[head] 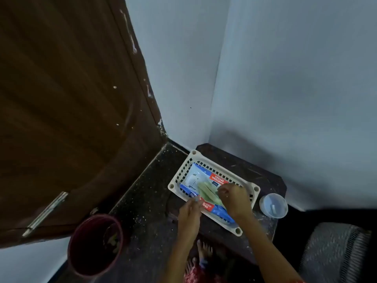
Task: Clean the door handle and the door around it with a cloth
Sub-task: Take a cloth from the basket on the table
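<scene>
The brown wooden door fills the left side, with its long metal handle low down near the bottom edge. A white slotted basket stands on a dark low table in the corner. Inside it lies a blue and orange plastic packet, with a pale green cloth on top. My right hand is over the basket, its fingers closed on the cloth's near end. The fingertips of my left hand pinch the packet's front edge. Both hands are far from the handle.
A dark red bucket stands on the speckled floor below the door handle. On the table to the right of the basket is a clear plastic cup. A grey woven seat is at the lower right. My bare feet are below the table.
</scene>
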Tool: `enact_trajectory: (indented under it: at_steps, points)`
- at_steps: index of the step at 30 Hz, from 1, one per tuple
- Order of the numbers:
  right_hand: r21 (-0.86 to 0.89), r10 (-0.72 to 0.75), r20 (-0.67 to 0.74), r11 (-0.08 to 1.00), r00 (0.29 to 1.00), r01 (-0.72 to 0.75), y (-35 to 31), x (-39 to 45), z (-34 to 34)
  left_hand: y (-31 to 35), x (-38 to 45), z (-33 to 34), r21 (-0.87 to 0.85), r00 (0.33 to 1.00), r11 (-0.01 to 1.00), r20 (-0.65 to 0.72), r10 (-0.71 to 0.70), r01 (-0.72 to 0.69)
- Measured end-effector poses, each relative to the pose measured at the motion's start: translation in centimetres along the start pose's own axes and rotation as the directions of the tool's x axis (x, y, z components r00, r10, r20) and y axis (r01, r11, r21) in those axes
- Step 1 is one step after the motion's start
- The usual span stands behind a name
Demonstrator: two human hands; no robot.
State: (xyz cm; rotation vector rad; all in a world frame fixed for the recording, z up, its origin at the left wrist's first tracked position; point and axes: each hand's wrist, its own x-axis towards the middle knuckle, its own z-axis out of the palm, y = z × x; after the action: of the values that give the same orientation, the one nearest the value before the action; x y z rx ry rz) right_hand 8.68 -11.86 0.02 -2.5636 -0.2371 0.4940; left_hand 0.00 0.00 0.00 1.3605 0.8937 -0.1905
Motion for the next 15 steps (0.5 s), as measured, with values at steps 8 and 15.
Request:
enact_trajectory:
  at_steps: [8,15]
  points:
    - [-0.173,0.050,0.124,0.984,0.991,-0.028,1.6,2.9,4.9,-2.0,3.9,3.9,0.041,0.999,0.998,0.010,-0.052,0.051]
    - [0.240,0.077,-0.052,0.969,0.996,-0.063,3.1,2.1,4.1,-2.1,4.5,5.2,-0.027,0.986,0.989,-0.084,-0.147,0.145]
